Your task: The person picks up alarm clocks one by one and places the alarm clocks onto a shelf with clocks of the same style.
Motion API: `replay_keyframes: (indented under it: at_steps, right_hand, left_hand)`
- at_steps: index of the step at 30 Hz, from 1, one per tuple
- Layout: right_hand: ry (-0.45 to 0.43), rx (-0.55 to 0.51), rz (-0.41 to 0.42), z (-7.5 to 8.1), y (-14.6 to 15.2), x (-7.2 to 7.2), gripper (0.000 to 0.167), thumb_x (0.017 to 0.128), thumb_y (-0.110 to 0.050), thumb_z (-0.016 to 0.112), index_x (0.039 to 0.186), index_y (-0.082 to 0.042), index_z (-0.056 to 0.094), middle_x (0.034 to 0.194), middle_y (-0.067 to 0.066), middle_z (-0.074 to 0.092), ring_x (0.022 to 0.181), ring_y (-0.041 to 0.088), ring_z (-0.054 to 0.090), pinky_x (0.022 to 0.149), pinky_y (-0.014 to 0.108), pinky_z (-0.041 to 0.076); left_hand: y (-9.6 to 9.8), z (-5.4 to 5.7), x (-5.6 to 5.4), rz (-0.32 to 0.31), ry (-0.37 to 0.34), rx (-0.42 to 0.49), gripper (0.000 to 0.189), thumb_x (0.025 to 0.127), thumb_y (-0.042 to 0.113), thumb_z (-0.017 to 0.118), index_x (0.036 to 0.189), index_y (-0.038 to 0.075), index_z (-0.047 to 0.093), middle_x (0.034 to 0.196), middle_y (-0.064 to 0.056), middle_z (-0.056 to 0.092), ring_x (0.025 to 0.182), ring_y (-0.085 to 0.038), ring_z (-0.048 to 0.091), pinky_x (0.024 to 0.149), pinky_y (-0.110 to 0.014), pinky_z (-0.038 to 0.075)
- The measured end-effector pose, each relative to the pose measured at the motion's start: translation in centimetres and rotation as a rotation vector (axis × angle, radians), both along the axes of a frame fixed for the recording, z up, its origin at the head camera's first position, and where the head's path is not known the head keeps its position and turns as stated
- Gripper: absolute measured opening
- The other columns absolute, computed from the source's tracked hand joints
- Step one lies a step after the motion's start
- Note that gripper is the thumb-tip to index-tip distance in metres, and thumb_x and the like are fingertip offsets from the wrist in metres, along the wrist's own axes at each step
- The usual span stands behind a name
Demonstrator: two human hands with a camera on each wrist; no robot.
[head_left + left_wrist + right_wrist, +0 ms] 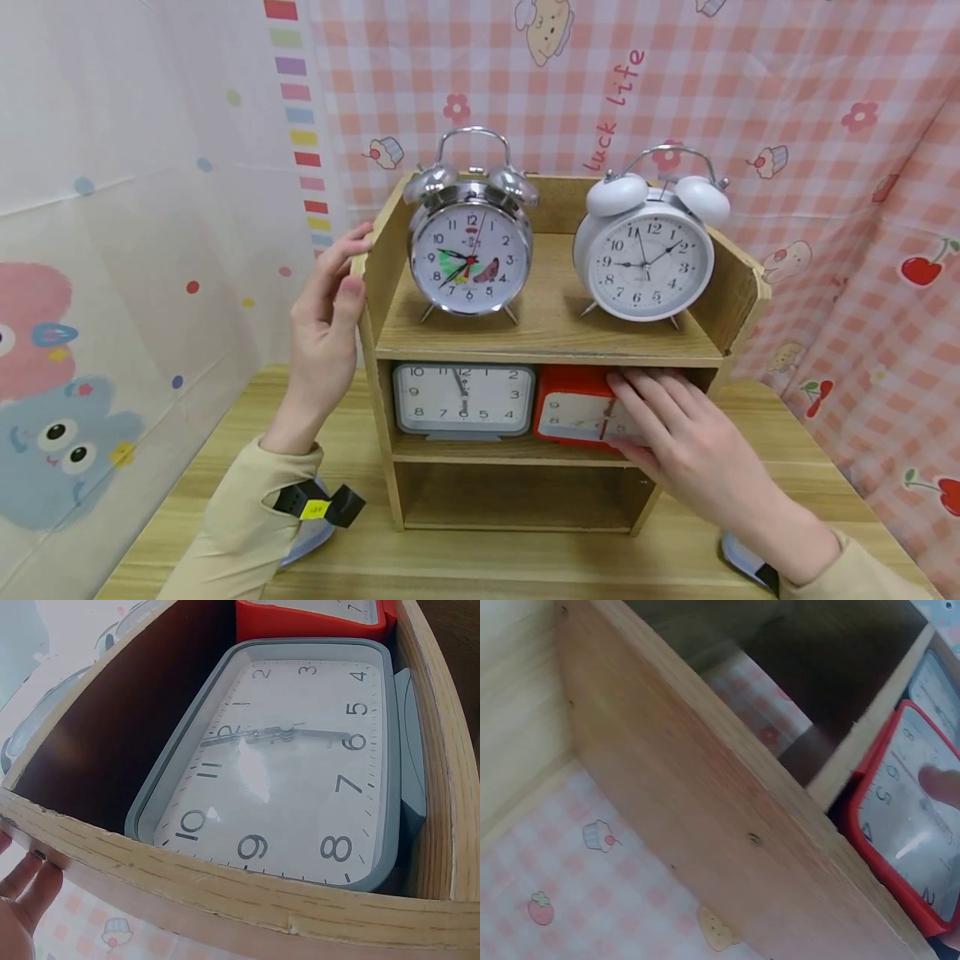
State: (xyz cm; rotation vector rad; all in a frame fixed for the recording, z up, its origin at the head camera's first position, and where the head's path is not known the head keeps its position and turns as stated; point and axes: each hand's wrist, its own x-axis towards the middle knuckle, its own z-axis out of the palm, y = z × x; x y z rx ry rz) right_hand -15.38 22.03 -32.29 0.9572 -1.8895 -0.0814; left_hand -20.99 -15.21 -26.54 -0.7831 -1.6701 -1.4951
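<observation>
Left forearm is slanting upward, and the left hand (324, 321) is standing upright against the side panel of the wooden shelf unit (487, 337); right forearm is slanting inward, with the right hand (693, 437) lying across the middle compartment. Four clocks are occupying one shelf unit: two twin-bell, two rectangular. The silver twin-bell clock (480, 225) is standing just right of the left hand, and the white twin-bell clock (652, 242) is standing above the right hand. The grey clock (423, 396) is sitting below and right of the left hand; the red clock (558, 408) is sitting beside it, beneath the right fingers. The left hand is holding nothing, its loosely bent fingers touching the panel. The right hand is partly spread and gripping the red clock, fingers over its top; the thumb is apparently pressing its lower front, though the right wrist view is blurred.
</observation>
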Motion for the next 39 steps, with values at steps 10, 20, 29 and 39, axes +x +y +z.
replay_keyframes:
  at_steps: [10,20,29,39]
  right_hand:
    - [-0.037,0.06,-0.122,-1.3,0.4,-0.4,0.073,0.09,-0.04,0.059,0.147,0.005,0.052,0.136,0.024,0.064,0.12,0.041,0.06,0.106,0.055,0.047]
    - [-0.028,0.051,-0.133,-1.6,0.4,-0.7,0.079,0.083,-0.038,0.063,0.147,0.006,0.052,0.137,0.026,0.064,0.121,0.043,0.06,0.105,0.058,0.047]
    - [-0.058,0.04,-0.09,-1.4,0.5,-1.1,0.085,0.078,-0.034,0.074,0.147,0.009,0.05,0.133,0.029,0.065,0.116,0.046,0.063,0.103,0.06,0.047]
    - [-0.082,0.08,-0.142,-0.8,0.3,-0.9,0.108,0.06,-0.032,0.1,0.148,0.007,0.05,0.131,0.026,0.065,0.115,0.042,0.063,0.101,0.057,0.05]
  left_hand:
    - [0.0,0.0,0.0,0.002,0.001,0.002,0.061,0.11,0.046,0.05,0.14,-0.008,0.052,0.16,-0.016,0.052,0.145,-0.017,0.054,0.117,-0.025,0.045]
    - [0.0,0.0,-0.1,-0.001,-0.007,0.0,0.061,0.11,0.046,0.051,0.141,-0.007,0.053,0.16,-0.01,0.053,0.145,-0.018,0.054,0.117,-0.025,0.045]
    - [0.1,0.0,0.1,0.004,-0.022,0.005,0.064,0.109,0.049,0.051,0.141,-0.005,0.054,0.16,-0.013,0.053,0.144,-0.018,0.055,0.116,-0.024,0.046]
    - [0.1,0.0,0.2,0.012,-0.027,0.008,0.064,0.109,0.05,0.051,0.142,-0.005,0.053,0.161,-0.009,0.053,0.145,-0.02,0.054,0.116,-0.023,0.046]
